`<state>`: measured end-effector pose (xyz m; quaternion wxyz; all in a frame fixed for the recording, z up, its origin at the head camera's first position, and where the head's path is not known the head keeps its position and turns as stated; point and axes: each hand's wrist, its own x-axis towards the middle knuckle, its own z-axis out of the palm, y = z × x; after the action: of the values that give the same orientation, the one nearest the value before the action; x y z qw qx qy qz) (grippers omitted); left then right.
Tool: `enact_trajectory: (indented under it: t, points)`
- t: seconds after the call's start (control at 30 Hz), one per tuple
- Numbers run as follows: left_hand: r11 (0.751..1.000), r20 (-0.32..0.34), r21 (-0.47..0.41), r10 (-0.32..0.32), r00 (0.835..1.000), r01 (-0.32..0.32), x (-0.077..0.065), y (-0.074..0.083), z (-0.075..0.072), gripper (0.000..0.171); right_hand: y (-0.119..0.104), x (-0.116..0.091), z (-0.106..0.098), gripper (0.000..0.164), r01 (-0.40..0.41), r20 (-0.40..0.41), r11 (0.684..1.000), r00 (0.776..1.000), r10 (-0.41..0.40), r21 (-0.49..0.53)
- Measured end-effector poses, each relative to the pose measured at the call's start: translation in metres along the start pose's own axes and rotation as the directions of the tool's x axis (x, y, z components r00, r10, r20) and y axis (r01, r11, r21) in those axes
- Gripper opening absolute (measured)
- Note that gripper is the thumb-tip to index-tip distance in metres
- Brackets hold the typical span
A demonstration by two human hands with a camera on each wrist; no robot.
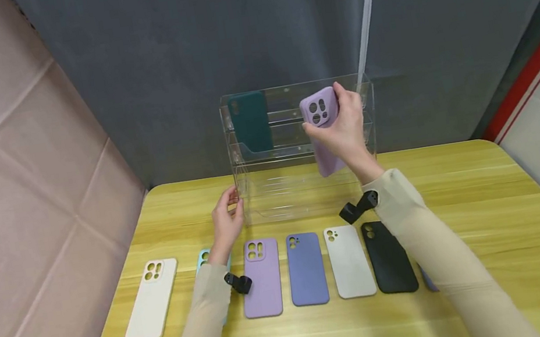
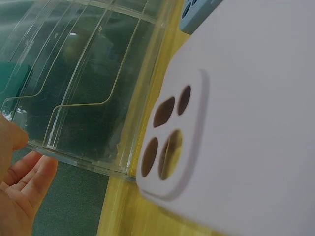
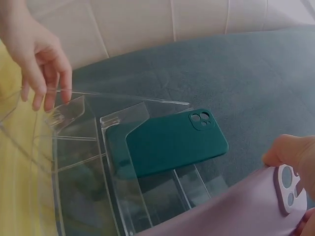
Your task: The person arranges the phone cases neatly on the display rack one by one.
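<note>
My right hand (image 1: pixel 345 124) grips a light purple phone case (image 1: pixel 327 150) by its upper edges, thumb on one side and fingers on the other. The case is tilted upright in front of the right part of a clear tiered rack (image 1: pixel 282 211). A dark green phone case (image 1: pixel 251 124) stands in the rack's upper left, its camera cutouts at the top. At the rack's left side, my left hand (image 1: pixel 227 219) rests its fingertips against the clear side panel. The left wrist view shows its fingers (image 2: pixel 39 177) along the outside of that panel.
A row of phone cases lies in front of the rack: white (image 1: pixel 152 302), light blue (image 1: pixel 203 257), purple (image 1: pixel 262 281), violet-blue (image 1: pixel 306 271), another white (image 1: pixel 350 262) and black (image 1: pixel 389 258). A bluish one (image 1: pixel 428 280) is mostly under my right sleeve. A grey curtain (image 1: pixel 176 42) hangs behind.
</note>
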<state>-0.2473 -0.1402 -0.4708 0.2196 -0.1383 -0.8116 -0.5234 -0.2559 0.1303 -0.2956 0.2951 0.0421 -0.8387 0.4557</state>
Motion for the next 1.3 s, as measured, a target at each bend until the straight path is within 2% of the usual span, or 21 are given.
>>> enact_trajectory:
  t: [0.3, 0.7, 1.07, 1.3]
  points:
    - [1.000, 0.001, -0.003, -0.009, 1.000, 0.009, 0.000, 0.000, 0.000, 0.034, -0.016, 0.021, 0.017, 0.086, -0.042, 0.003, 0.999, 0.999, 0.042, 0.022]
    - [1.000, -0.011, 0.002, -0.015, 1.000, 0.015, 0.001, 0.000, 0.001, 0.034, -0.025, 0.046, 0.040, 0.082, -0.032, -0.049, 0.998, 0.998, 0.035, 0.047]
    - [1.000, -0.007, 0.001, 0.002, 1.000, -0.002, 0.002, 0.000, 0.001, 0.034, -0.021, 0.049, 0.062, 0.081, -0.129, -0.079, 0.991, 0.988, 0.131, 0.036]
    - [1.000, -0.001, 0.004, 0.002, 1.000, -0.002, 0.001, 0.002, 0.001, 0.034, -0.017, 0.046, 0.068, 0.083, -0.175, -0.082, 0.984, 0.981, 0.178, 0.035]
